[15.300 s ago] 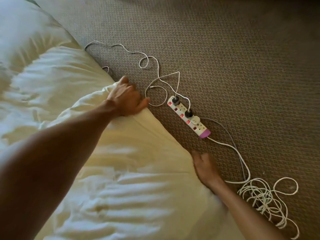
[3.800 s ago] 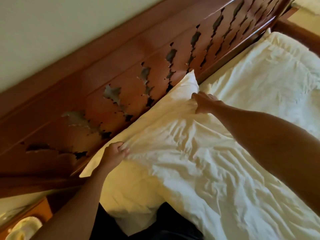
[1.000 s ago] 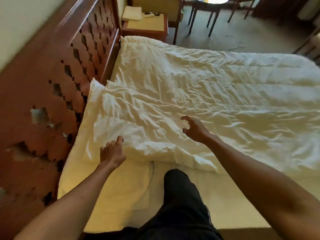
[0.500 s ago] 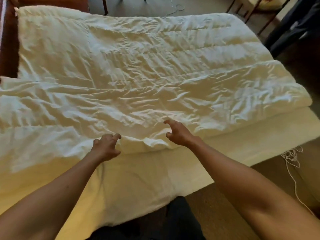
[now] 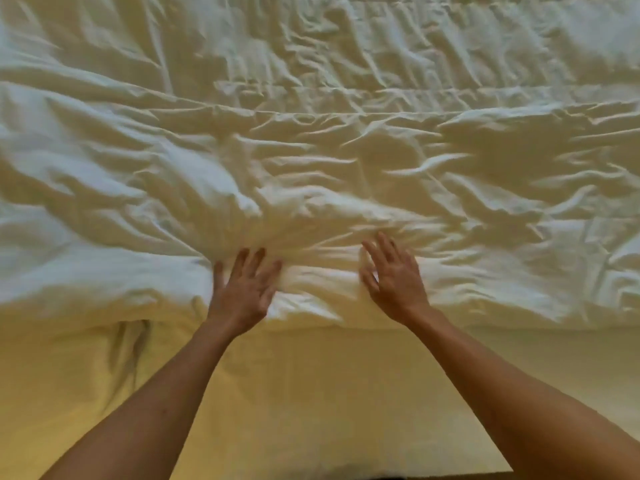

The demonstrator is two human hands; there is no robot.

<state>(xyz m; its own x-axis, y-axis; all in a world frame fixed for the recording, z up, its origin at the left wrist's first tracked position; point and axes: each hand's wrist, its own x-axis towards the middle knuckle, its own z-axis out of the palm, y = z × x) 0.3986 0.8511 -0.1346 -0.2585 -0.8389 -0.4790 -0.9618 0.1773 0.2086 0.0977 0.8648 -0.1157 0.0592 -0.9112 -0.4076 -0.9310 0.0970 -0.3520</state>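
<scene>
Your 2 hands lie flat on the white duvet [image 5: 311,150], fingers straight & spread, grasping nothing. L hand [image 5: 242,292] presses the near edge of the duvet, w/ creases fanning out from its fingertips. R hand [image 5: 393,275] rests just beside it to the right, also on that edge. The duvet is rumpled & covers the far part of the bed; the yellowish sheet [image 5: 329,393] shows bare under your forearms, nearest you.

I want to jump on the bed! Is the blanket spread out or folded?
Spread out, though wrinkled. The blanket lies wide across the sheet, and the left hand and right hand lie open on its front edge.
</scene>
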